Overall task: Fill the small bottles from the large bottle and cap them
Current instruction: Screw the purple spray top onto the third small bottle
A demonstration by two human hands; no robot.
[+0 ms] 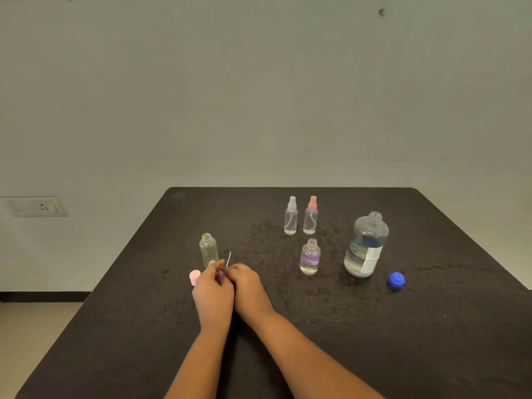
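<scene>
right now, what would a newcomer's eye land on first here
The left hand and right hand meet left of centre on the dark table, pinching a small purple spray top with a thin tube. To the right stands the large clear plastic bottle, uncapped, its blue screw cap lying beside it.

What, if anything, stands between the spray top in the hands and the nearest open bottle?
Nothing visible: the left hand and right hand hold the spray top just before the nearest open bottle; the pink cap lies aside.
</scene>
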